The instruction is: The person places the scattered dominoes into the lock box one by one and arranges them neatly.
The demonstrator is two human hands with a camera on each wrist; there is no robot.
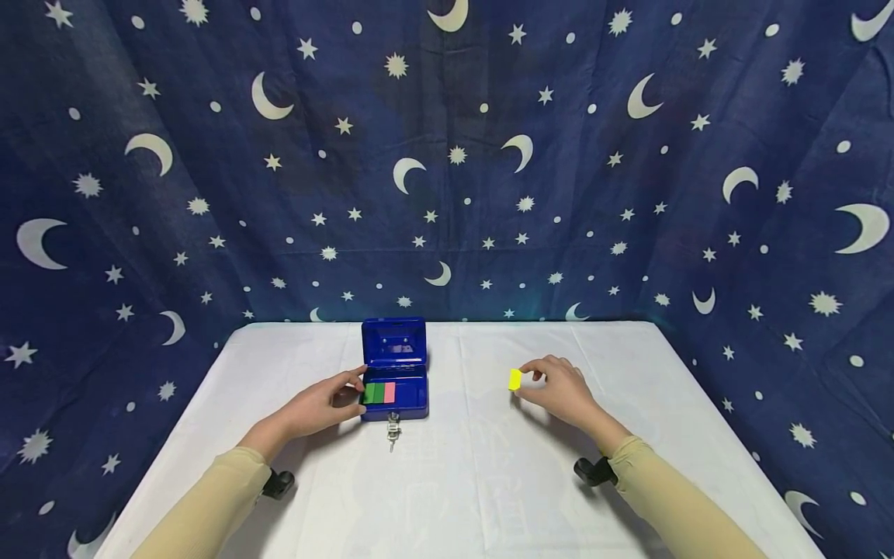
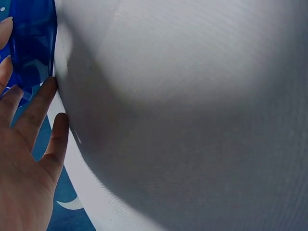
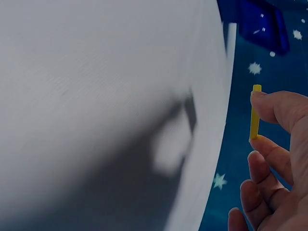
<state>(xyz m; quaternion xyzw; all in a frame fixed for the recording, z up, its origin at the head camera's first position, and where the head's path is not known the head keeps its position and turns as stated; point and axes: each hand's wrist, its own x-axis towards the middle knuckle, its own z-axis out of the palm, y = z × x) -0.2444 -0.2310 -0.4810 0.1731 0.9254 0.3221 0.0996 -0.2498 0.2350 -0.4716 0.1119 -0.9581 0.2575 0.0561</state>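
Note:
An open blue cash box (image 1: 394,414) stands left of the middle of the table. My left hand (image 1: 317,405) rests against its left side, thumb near the front corner and fingers farther back. In the left wrist view the fingers look fairly straight beside the box wall (image 2: 33,48). Green blocks (image 1: 373,393) and a pink block (image 1: 389,393) lie side by side in the box, at its left. Over to the right, my right hand (image 1: 562,392) pinches a thin, flat yellow block (image 3: 255,113) between thumb and forefinger, its narrow edge showing in the right wrist view.
The box's lid (image 1: 394,341) stands raised at the back. Keys (image 1: 393,431) hang from the lock at its front. A white cloth (image 1: 454,481) covers the table, and a dark blue curtain (image 1: 454,256) with moons and stars surrounds its back and sides.

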